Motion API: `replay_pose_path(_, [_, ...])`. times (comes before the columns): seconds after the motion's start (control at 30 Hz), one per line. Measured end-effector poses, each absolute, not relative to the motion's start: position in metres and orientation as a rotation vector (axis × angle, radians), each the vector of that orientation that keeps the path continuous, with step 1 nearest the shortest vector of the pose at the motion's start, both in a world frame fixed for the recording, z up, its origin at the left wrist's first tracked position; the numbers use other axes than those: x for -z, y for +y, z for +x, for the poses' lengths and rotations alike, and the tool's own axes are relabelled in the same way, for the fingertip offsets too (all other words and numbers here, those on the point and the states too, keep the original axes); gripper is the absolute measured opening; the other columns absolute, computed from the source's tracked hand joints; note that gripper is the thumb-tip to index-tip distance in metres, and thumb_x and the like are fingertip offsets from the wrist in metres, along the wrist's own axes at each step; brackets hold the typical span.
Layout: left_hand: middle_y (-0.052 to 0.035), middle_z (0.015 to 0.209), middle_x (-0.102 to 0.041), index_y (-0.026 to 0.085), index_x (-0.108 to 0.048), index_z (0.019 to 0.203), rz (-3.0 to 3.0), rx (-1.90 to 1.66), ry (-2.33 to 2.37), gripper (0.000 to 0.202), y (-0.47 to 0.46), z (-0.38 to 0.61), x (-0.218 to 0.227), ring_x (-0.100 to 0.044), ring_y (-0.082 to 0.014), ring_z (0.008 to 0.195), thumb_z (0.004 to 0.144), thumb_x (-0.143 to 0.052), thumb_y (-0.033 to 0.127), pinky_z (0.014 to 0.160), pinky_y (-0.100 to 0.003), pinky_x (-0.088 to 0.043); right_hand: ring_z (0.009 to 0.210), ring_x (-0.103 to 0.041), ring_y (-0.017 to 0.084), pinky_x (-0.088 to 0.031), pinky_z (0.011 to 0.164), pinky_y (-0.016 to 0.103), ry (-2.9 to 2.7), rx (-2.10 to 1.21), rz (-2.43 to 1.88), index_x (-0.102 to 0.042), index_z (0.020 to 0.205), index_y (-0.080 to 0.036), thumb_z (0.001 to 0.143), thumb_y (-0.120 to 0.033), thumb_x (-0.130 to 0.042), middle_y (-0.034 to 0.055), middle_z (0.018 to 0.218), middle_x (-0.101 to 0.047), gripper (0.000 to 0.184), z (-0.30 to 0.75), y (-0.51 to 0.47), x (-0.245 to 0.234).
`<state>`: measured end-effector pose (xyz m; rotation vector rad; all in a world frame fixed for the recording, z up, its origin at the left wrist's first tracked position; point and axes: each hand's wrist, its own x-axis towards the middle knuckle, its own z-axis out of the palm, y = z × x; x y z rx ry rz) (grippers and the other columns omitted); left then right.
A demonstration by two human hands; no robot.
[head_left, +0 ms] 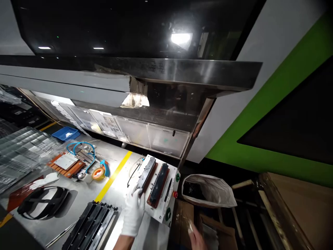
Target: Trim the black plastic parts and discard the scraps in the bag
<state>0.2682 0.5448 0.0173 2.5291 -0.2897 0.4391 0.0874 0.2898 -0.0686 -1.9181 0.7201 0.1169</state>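
Observation:
My left hand (134, 212), in a white glove, reaches to a white fixture plate (160, 211) at the bench's right end. Its fingers close on the near end of the left dark strip (147, 172), which lies in a reddish nest. A second dark strip (159, 182) lies in the nest beside it. My right hand (197, 239), bare, hangs low past the bench edge above a cardboard box (223, 236). Something small and pale shows at its fingertips; whether it holds anything is unclear.
A row of black strips (91, 222) lies left of my left hand, beyond a yellow line (114, 175). Farther left are an orange tape roll (98, 173), blue tubing (79, 146), an orange-edged fixture (66, 163), black looped straps (43, 203). A bag-lined bin (208, 191) stands right of the bench.

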Motion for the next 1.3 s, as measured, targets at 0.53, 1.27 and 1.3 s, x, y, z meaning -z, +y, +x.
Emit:
replay_pose_path(0.53, [-0.0122, 0.143, -0.063, 0.021, -0.059, 0.138, 2.626, -0.109, -0.416, 0.043, 0.511, 0.360, -0.025, -0.060, -0.0282, 0.130, 0.101, -0.039, 0.029, 0.113, -0.045, -0.050, 0.105, -0.062, 0.025, -0.048, 0.076, 0.030, -0.018, -0.042, -2.884, -0.057, 0.142, -0.039, 0.102, -0.015, -0.039, 0.0064, 0.109, -0.064, 0.050, 0.336, 0.357, -0.067])
replay_pose_path(1.27, [-0.0126, 0.144, -0.063, 0.025, -0.059, 0.141, 2.565, 0.054, -0.301, 0.045, 0.509, 0.366, -0.013, -0.061, -0.0297, 0.130, 0.099, -0.043, 0.028, 0.111, -0.046, -0.052, 0.102, -0.059, 0.024, -0.046, 0.075, 0.031, -0.119, -0.018, -2.912, -0.062, 0.135, -0.038, 0.105, -0.019, -0.039, 0.0022, 0.103, -0.069, 0.043, 0.349, 0.359, -0.056])
replay_pose_path(1.3, [-0.0134, 0.144, -0.063, 0.024, -0.060, 0.140, 2.561, 0.047, -0.323, 0.045, 0.509, 0.366, -0.013, -0.061, -0.0295, 0.130, 0.099, -0.042, 0.027, 0.113, -0.046, -0.051, 0.102, -0.059, 0.024, -0.045, 0.074, 0.031, -0.116, -0.020, -2.913, -0.063, 0.135, -0.039, 0.105, -0.019, -0.040, 0.0021, 0.103, -0.069, 0.043, 0.350, 0.359, -0.056])
